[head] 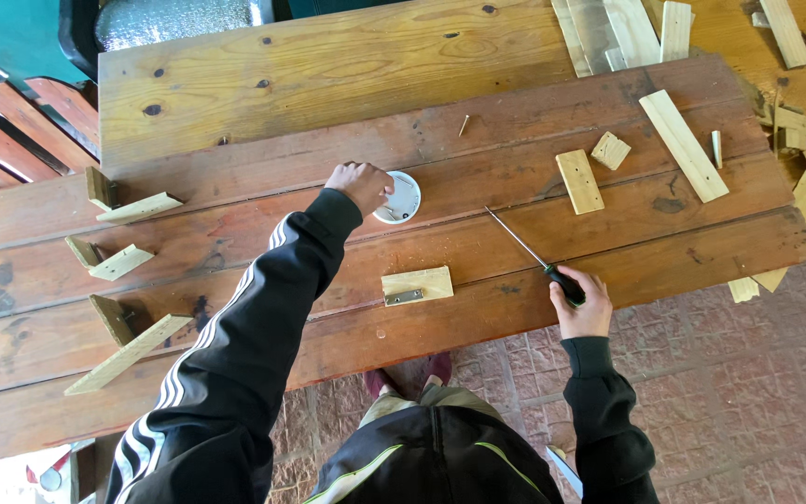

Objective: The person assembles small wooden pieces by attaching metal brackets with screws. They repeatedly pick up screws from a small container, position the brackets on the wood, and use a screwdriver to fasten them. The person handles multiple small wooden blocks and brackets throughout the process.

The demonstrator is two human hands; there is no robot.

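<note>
The left hand (358, 183) reaches out over the wooden desk (235, 75), fingertips dipping into a small round white container (401, 198) just beside it. The right hand (582, 306) grips the black handle of a screwdriver (534, 254), its shaft angled away toward the left hand. Between the hands lies a small wood block with a metal hinge (416, 285). Beyond the right hand lie short wood offcuts (578, 181). Outward of the left arm sit three hinged wood brackets (123, 263).
</note>
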